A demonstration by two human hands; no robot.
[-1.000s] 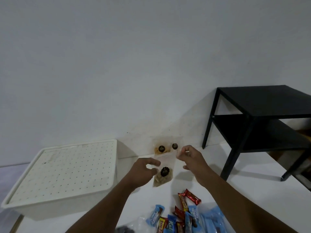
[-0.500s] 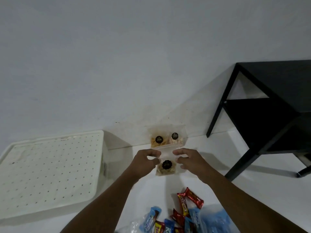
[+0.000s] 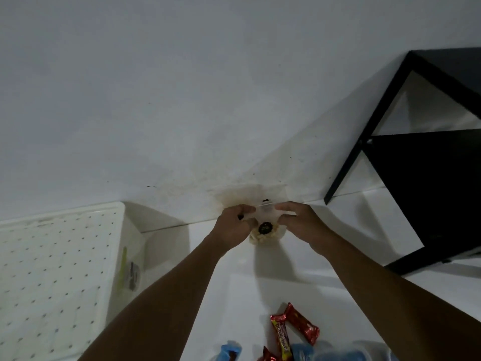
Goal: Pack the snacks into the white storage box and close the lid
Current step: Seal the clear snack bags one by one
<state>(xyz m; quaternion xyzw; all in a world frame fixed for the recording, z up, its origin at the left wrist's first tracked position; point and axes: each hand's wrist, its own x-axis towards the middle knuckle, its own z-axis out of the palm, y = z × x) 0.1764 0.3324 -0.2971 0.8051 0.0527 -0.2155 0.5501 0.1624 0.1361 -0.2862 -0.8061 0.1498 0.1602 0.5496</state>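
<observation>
As my left hand (image 3: pixel 233 226) and right hand (image 3: pixel 299 222) pinch the clear plastic snack packet (image 3: pixel 263 238) between curled fingers, its round black label (image 3: pixel 265 227) faces me — writing too blurred to read.

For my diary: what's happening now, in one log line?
left hand, right hand: hold snack bag | box: lid on | other snacks: unpacked

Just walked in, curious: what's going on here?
A person's left hand and right hand both pinch a clear plastic snack packet with a round black label, near the wall. The white storage box with a dotted lid to their left is closed. Red-wrapped bars and blue-wrapped snacks lie loose nearby.
</observation>
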